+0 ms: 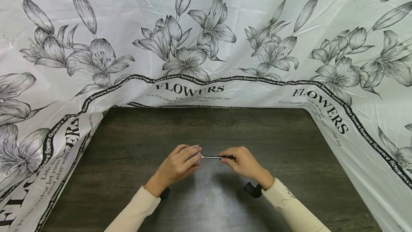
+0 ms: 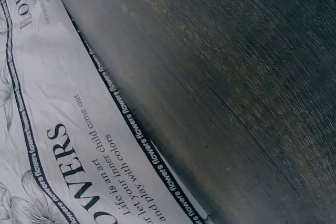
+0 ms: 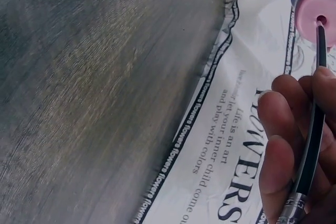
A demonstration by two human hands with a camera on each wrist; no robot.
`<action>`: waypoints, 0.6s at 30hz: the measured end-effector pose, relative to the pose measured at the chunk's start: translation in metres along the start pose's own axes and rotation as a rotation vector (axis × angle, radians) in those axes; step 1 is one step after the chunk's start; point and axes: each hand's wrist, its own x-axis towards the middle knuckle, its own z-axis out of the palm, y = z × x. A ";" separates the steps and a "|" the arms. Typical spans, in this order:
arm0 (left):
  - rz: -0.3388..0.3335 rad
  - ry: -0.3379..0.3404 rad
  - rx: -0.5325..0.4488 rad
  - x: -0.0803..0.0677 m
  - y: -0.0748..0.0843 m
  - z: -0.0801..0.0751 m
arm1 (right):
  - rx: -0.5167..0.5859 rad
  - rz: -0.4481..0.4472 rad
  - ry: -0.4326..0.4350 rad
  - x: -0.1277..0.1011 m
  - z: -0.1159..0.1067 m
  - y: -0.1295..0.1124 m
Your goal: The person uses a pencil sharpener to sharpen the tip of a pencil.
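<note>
My left hand (image 1: 180, 163) is curled round a round pink pencil sharpener (image 3: 308, 17), mostly hidden behind its fingers in the head view. A bluish part shows behind the pink face in the right wrist view. My right hand (image 1: 244, 161) pinches a dark pencil (image 3: 310, 156) between thumb and fingers, its metal-banded end towards the wrist. Held level, the pencil points left, its tip right at the small hole in the pink face. Both hands are over the middle of the dark table. The left wrist view holds neither hand.
The dark wood-grain table (image 1: 206, 124) lies under both hands. White cloth with printed flowers and lettering (image 1: 190, 88) hangs along the back and sides. A black wrist mount (image 1: 253, 190) sits under the right wrist.
</note>
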 end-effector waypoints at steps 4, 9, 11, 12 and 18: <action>-0.038 0.003 -0.018 -0.003 -0.002 0.000 | -0.006 0.012 0.009 -0.001 -0.001 0.003; -0.083 0.018 -0.074 -0.009 -0.004 0.001 | 0.001 0.022 0.038 -0.003 -0.002 0.004; -0.127 0.011 -0.099 -0.010 -0.004 0.001 | -0.011 0.026 0.071 -0.003 -0.002 0.005; -0.155 0.003 -0.115 -0.011 -0.003 0.001 | -0.023 0.028 0.092 -0.004 -0.001 0.005; -0.393 -0.022 -0.230 -0.013 -0.001 0.002 | -0.077 0.176 0.254 -0.005 0.002 0.006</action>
